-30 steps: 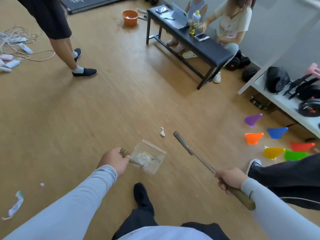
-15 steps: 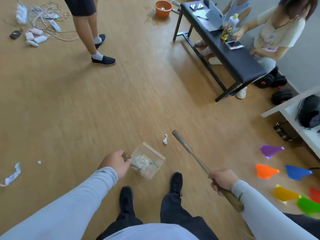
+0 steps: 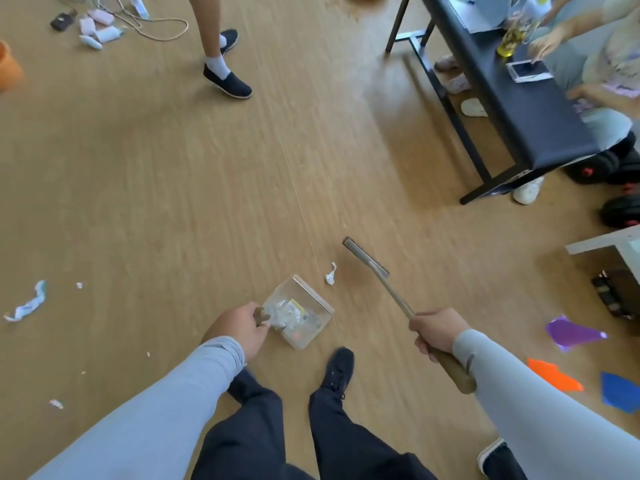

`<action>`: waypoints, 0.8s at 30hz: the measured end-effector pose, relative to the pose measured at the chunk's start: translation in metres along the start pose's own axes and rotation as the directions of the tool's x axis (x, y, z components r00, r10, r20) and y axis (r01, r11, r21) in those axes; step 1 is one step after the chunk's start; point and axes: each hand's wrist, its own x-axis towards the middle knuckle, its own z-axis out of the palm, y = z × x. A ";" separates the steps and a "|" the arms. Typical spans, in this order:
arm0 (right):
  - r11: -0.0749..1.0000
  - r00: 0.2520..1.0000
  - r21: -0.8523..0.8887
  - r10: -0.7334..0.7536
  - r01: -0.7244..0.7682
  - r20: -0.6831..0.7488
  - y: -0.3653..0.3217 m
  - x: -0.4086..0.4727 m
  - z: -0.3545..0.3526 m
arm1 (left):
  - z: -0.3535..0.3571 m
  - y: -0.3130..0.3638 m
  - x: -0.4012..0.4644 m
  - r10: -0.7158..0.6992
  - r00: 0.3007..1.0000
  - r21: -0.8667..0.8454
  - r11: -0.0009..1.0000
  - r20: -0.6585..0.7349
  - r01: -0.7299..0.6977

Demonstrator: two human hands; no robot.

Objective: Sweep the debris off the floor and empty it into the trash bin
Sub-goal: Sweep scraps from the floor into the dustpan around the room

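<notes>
My left hand (image 3: pixel 240 327) grips the short handle of a clear plastic dustpan (image 3: pixel 303 315) that sits low over the wooden floor with crumpled scraps inside. My right hand (image 3: pixel 437 332) grips the wooden handle of a small broom (image 3: pixel 372 265), whose narrow head points away from me. A white paper scrap (image 3: pixel 330 274) lies on the floor between the dustpan's mouth and the broom head. More debris lies to the left: a long white-and-teal scrap (image 3: pixel 29 303) and small white bits (image 3: pixel 55 404).
A person's legs in dark shoes (image 3: pixel 227 77) stand ahead. A black bench (image 3: pixel 512 98) with seated people is at the right. Cables and small items (image 3: pixel 100 24) lie at the top left, coloured plastic pieces (image 3: pixel 571 336) at the right. An orange tub (image 3: pixel 8 69) sits at the left edge.
My view has swung down and left, so the bench and coloured pieces shifted right. My feet stepped forward. The dustpan and broom head stay close to the white scrap.
</notes>
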 end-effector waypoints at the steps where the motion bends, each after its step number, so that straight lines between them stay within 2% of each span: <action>1: 1.000 1.000 -0.029 -0.004 0.004 -0.002 -0.005 0.008 0.000 | 0.004 0.002 0.004 -0.006 1.000 0.006 1.000 0.004 0.006; 6: 0.977 1.000 -0.214 -0.022 0.023 0.006 -0.020 0.043 0.024 | 0.019 0.009 0.017 -0.010 1.000 0.079 0.997 -0.026 0.012; 10: 0.916 0.993 -0.394 -0.028 0.071 0.115 -0.009 0.034 0.051 | 0.019 0.009 0.018 -0.016 0.999 0.110 0.994 -0.038 0.020; 12: 0.891 0.985 -0.443 -0.027 0.101 0.169 -0.003 0.021 0.041 | 0.017 0.010 0.018 -0.021 0.999 0.122 0.992 -0.039 0.025; 15: 0.941 0.964 -0.323 -0.018 0.106 0.264 0.004 0.004 0.000 | 0.014 0.011 0.018 -0.023 0.999 0.122 0.992 -0.037 0.027; 17: 0.956 0.961 -0.275 -0.023 0.103 0.277 0.011 -0.006 -0.021 | 0.012 0.012 0.018 -0.025 0.999 0.117 0.993 -0.036 0.029; 24: 0.920 0.989 -0.369 -0.097 0.133 0.116 -0.003 0.012 0.006 | 0.008 0.011 0.017 -0.022 0.999 0.115 0.993 -0.029 0.025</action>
